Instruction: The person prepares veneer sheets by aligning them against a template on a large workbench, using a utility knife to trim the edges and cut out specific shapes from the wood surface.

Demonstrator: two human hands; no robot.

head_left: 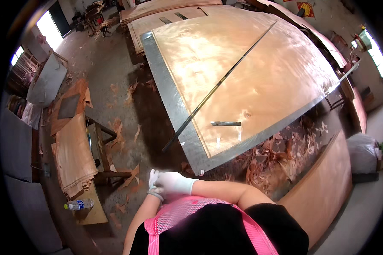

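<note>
My two hands meet in front of the pink checked apron (181, 211), both in white work gloves. Fingers of my left hand (152, 179) point up and look stretched out, partly covered by the other hand. Across it lies my right hand (174, 183), its fingers closed on the left glove around the palm. Beyond them is a large sheet of wood veneer (217, 51) on a table with a grey metal border (170, 80). A long dark straightedge (219, 83) lies slantwise over the sheet. Closer to me, a utility knife (225, 123) rests on the veneer.
Veneer scraps (281, 155) litter the floor under the table. At left, stacked veneer pieces (74, 148) lie on a wooden stand, with a plastic bottle (78, 205) at the near end. A curved veneer sheet (323, 187) leans at right, beside a clear plastic bag (362, 151).
</note>
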